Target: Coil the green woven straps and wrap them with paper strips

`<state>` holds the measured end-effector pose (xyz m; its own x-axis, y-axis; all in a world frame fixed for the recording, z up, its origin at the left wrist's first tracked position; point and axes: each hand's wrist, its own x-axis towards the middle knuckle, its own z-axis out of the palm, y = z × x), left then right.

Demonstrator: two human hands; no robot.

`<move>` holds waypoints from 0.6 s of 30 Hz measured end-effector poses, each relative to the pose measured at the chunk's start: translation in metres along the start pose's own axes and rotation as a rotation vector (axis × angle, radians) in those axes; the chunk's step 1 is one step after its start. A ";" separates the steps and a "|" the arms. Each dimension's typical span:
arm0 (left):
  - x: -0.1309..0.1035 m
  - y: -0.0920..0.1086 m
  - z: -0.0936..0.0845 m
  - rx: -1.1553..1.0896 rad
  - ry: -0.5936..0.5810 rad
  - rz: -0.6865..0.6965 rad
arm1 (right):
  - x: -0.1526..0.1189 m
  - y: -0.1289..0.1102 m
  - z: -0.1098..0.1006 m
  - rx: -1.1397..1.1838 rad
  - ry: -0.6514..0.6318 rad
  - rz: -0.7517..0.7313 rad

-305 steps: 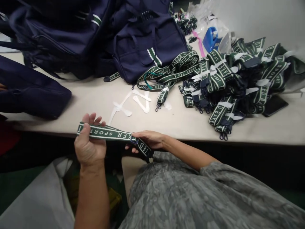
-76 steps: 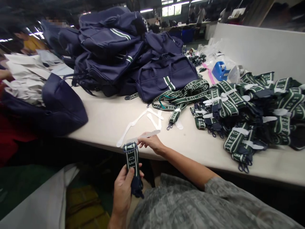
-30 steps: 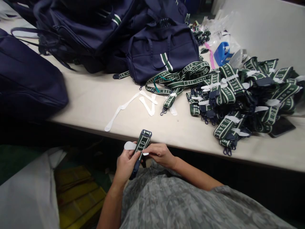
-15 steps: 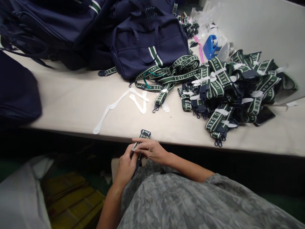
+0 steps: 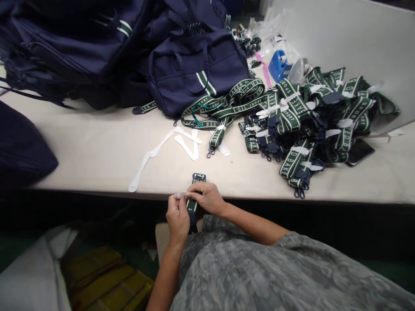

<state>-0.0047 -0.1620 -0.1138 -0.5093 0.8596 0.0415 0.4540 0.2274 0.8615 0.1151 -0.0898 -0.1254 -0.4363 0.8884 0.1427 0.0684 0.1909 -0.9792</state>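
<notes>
A folded green-and-white strap (image 5: pixel 192 205) with a dark buckle at its top lies across the table's front edge, hanging toward my lap. Both hands are over it. Between the fingertips is a white paper tie (image 5: pixel 181 195), pinched by my left hand (image 5: pixel 177 218) at its left end. My right hand (image 5: pixel 209 198) closes on the tie's other side, its fingers lying over the strap. More white ties (image 5: pixel 138 172) lie in a zigzag chain on the table. Beyond them is a strap bundle (image 5: pixel 218 137) with a white tie round it and a hook at its end.
Folded straps with white ties form a heap (image 5: pixel 298 121) at the right, beside a dark phone (image 5: pixel 360 152). Behind stand navy bags (image 5: pixel 181 65) and a blue tape dispenser (image 5: pixel 278 65). Another navy bag (image 5: pixel 24 147) is at the left. Yellow bundles (image 5: pixel 110 280) lie below the table (image 5: pixel 97 142).
My hands have drawn the white tie up and across the strap, and more of the strap's lower part shows. My left hand has turned more upright. The view has shifted slightly.
</notes>
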 end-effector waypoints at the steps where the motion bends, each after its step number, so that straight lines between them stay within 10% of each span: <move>1: 0.003 -0.002 0.003 0.000 0.018 0.001 | 0.002 -0.001 -0.002 -0.046 -0.014 -0.013; 18: 0.018 -0.018 0.026 0.099 0.170 0.138 | 0.027 0.000 0.002 -0.550 -0.021 0.116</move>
<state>-0.0033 -0.1391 -0.1418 -0.5489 0.7984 0.2474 0.5933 0.1637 0.7882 0.1016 -0.0663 -0.1213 -0.4154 0.9091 0.0296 0.5728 0.2867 -0.7679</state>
